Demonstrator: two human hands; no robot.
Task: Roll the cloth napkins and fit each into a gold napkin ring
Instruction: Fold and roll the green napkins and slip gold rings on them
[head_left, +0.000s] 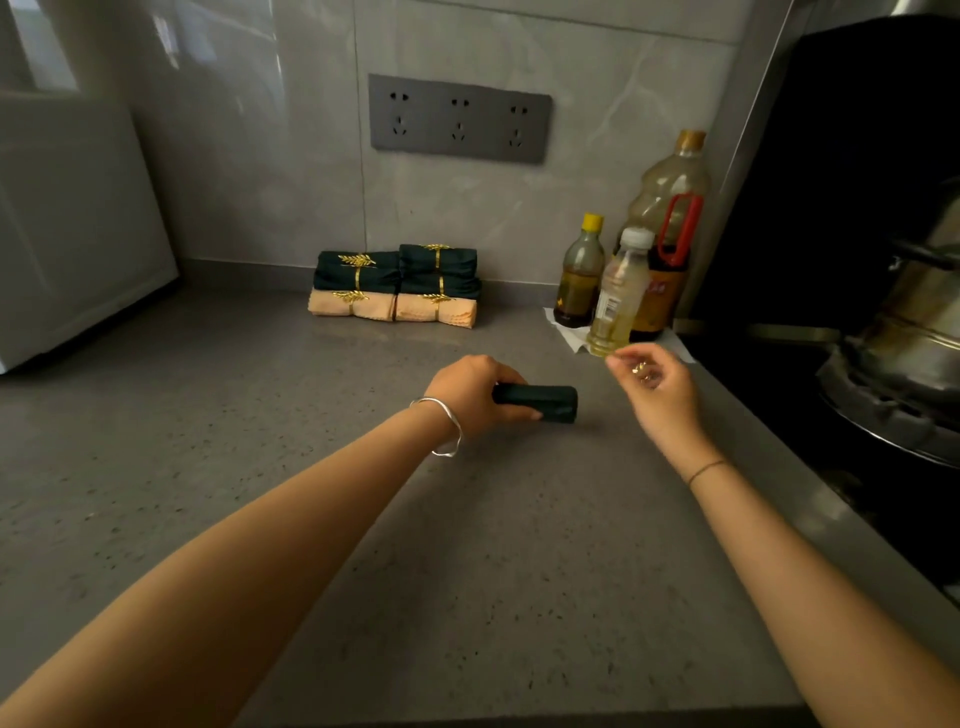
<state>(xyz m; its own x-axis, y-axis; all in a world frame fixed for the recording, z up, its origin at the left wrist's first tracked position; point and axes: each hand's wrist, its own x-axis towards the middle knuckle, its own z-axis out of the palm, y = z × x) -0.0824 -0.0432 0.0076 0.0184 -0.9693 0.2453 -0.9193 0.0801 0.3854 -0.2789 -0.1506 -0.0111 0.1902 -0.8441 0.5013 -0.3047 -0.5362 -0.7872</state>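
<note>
A rolled dark green napkin (550, 401) lies on the grey counter (363, 519), and my left hand (470, 392) grips its left end. To the right, slightly raised, my right hand (657, 387) pinches a small gold napkin ring (640, 368) in its fingertips, apart from the roll. Against the back wall sits a stack of rolled napkins (396, 283), dark green ones on top of two peach ones, each with a gold leaf ring around it.
Three oil and sauce bottles (618, 291) stand on a white paper at the back right. A stove with a steel pot (909, 332) fills the right side. A white appliance (72, 223) stands at the left. A grey socket strip (460, 119) is on the wall.
</note>
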